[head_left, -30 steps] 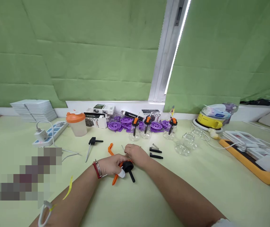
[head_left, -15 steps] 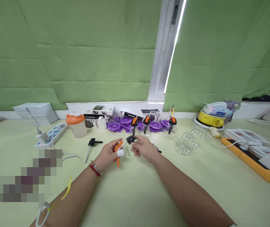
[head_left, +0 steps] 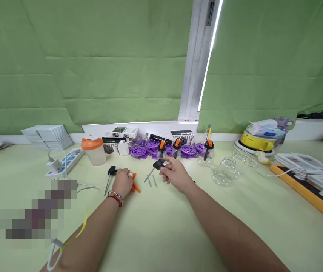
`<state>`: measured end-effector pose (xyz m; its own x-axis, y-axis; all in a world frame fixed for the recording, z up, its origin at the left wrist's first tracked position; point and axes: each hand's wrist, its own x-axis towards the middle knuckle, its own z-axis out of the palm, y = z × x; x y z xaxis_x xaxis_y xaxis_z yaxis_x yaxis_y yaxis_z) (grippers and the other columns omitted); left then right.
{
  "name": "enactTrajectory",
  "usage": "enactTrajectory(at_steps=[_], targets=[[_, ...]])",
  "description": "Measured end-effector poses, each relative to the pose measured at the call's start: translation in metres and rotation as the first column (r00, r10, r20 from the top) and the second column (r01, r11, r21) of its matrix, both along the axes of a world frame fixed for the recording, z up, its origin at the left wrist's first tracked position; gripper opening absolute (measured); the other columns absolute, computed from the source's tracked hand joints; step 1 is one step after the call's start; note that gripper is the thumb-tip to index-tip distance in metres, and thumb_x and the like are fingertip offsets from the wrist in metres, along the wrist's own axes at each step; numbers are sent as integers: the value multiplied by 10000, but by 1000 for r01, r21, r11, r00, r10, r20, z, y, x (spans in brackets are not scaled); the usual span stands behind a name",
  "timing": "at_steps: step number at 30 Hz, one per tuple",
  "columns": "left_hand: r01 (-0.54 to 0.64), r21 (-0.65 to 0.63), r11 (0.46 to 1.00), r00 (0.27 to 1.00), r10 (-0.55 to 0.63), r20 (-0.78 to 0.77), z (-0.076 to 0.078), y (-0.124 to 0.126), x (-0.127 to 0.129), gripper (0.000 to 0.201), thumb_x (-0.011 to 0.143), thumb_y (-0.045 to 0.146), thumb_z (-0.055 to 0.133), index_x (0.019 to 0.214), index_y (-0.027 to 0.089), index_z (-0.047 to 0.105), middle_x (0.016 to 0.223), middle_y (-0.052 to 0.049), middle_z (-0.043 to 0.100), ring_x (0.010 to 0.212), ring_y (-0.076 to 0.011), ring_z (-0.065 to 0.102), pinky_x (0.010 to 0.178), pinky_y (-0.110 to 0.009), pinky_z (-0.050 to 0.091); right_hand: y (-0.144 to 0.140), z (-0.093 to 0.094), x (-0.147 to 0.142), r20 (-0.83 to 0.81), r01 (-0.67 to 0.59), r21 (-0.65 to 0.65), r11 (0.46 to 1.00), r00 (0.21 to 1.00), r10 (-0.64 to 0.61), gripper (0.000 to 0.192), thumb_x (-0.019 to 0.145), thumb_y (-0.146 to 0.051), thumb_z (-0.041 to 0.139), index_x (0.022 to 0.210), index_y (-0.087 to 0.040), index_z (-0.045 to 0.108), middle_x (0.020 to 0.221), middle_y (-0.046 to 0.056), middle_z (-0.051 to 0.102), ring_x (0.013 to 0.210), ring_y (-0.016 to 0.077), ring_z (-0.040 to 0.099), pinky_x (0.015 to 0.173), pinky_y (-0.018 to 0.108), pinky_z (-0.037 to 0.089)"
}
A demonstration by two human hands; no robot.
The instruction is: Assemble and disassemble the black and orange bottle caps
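My right hand (head_left: 175,173) pinches a black wedge-shaped head with a thin metal rod (head_left: 158,164), its rod slanting down to the left. Two slim metal pins (head_left: 154,181) lie beneath it on the table. My left hand (head_left: 122,184) is lowered to the table with fingers curled down; what they grip, if anything, is hidden. Its fingertips are at the end of a second black piece with a metal rod (head_left: 111,170). Orange plastic pieces (head_left: 135,186) show right beside the left hand, partly covered by it. A white band (head_left: 130,174) is at its fingers.
Behind the hands stand glass jars with black and orange tops (head_left: 177,143), purple plastic wheels (head_left: 139,152) and boxes (head_left: 119,147). An orange-lidded shaker cup (head_left: 94,151) and power strip (head_left: 70,162) are left. Clear glass cups (head_left: 223,173) and an orange-edged tray (head_left: 305,192) are right.
My left hand has moved left and down, away from the right hand, and the orange piece it held is now beside it at the table. My right hand still holds the black-headed rod.
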<state>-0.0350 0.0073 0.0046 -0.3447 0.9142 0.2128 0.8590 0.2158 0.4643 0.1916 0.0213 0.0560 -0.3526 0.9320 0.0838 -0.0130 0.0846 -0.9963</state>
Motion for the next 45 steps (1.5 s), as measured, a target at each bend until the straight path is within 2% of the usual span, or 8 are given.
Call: enactTrajectory(at_steps=[8, 12, 15, 20, 25, 31, 39, 45], targets=[[86, 85, 993, 986, -72, -153, 13, -13, 14, 308, 846, 220, 384, 997, 87, 617, 1028, -180, 592, 1033, -311, 513, 907, -431, 391, 2, -7, -1, 4, -16, -2, 1000, 1000, 16, 400, 770, -223, 574, 1155, -182, 472, 665, -26, 603, 464, 95, 540, 398, 197, 382], [380, 357, 854, 921, -311, -235, 19, -29, 34, 504, 861, 265, 408, 1336, 98, 390, 1198, -171, 533, 1112, -283, 479, 949, -427, 392, -4, -10, -10, -72, -15, 5, 1000, 997, 16, 412, 788, -272, 562, 1173, -178, 451, 671, -26, 595, 480, 98, 540, 426, 209, 396], [515, 243, 822, 854, -470, -221, 20, -33, 43, 622, 826, 210, 425, 1422, 141, 262, 1136, -137, 582, 982, -255, 564, 827, -381, 470, -12, -10, -16, -140, -83, 17, 996, 987, 85, 437, 819, -314, 531, 1215, -169, 417, 713, -10, 596, 524, 108, 561, 471, 231, 433], [15, 317, 948, 1000, -22, 19, 28, -20, 3, 613, 828, 153, 385, 1429, 186, 267, 1089, -107, 636, 934, -245, 614, 809, -345, 479, -9, -6, -9, -53, -44, 128, 991, 997, 51, 559, 831, -334, 534, 1334, -204, 326, 952, 56, 591, 736, 151, 616, 626, 294, 504], [-449, 179, 875, 890, 420, 177, 26, -8, -59, 676, 775, 146, 461, 1421, 158, 262, 1062, -179, 641, 898, -309, 631, 709, -386, 481, 20, -6, 13, 161, 254, 392, 884, 927, -338, 515, 820, -290, 519, 1309, -190, 392, 1093, 104, 553, 865, 194, 563, 758, 363, 495], [-410, 0, 912, 902, 405, 152, 6, 0, -71, 581, 689, 117, 515, 1267, 128, 462, 1023, -199, 660, 919, -311, 641, 668, -363, 495, 65, -4, 33, 320, 313, 634, 707, 727, -608, 602, 784, -246, 539, 1356, -150, 377, 1333, 173, 411, 1219, 306, 392, 1016, 466, 334], [-318, -153, 936, 943, 328, 47, 16, -1, -64, 380, 711, 173, 506, 1086, 114, 514, 962, -248, 657, 864, -386, 642, 652, -451, 478, 107, -29, 37, 405, 364, 378, 851, 762, -505, 997, 677, -341, 678, 1460, -158, 89, 1273, 186, 510, 1169, 317, 496, 936, 446, 404], [-316, -216, 924, 949, 302, -96, 22, -2, -53, 289, 761, 169, 431, 1021, 104, 538, 985, -248, 616, 882, -393, 622, 662, -484, 474, 107, -35, 34, 435, 411, 360, 837, 720, -541, 468, 659, -296, 674, 1079, -143, 535, 970, 110, 637, 881, 244, 592, 752, 335, 449]])
